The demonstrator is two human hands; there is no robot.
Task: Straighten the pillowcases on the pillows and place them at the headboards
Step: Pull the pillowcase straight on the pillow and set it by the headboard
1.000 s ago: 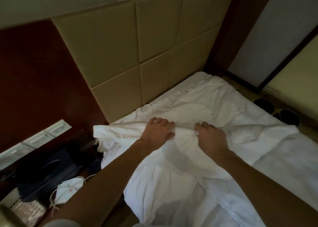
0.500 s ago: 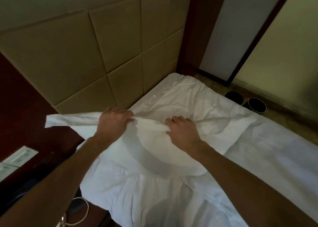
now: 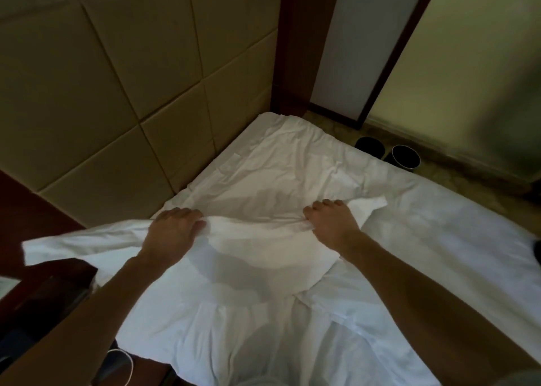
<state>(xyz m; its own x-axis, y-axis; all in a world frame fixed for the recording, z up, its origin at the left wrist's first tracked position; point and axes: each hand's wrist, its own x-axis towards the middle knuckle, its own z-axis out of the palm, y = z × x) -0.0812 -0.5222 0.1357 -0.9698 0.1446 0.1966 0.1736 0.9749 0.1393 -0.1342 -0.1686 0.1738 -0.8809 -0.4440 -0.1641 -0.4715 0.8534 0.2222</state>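
Observation:
A white pillow in its pillowcase (image 3: 257, 257) lies across the bed, in front of the beige padded headboard (image 3: 111, 98). My left hand (image 3: 172, 233) grips the pillowcase's far edge near its left end, fingers bunched in the cloth. My right hand (image 3: 332, 221) grips the same edge further right, close to the corner flap (image 3: 371, 205). The fabric between both hands is pulled taut into a ridge. The pillowcase's left end hangs out over the dark nightstand. The pillow's near side droops toward me.
A white wrinkled sheet (image 3: 292, 157) covers the bed up to the headboard. A dark wooden nightstand (image 3: 46, 286) stands at the left, with a white cable (image 3: 126, 365) below it. Two dark slippers (image 3: 386, 153) sit on the floor beyond the bed, by a wooden door frame (image 3: 295, 43).
Both hands have moved apart along the pillowcase edge, the right one going further right, stretching the cloth. The view has swung right, away from the nightstand.

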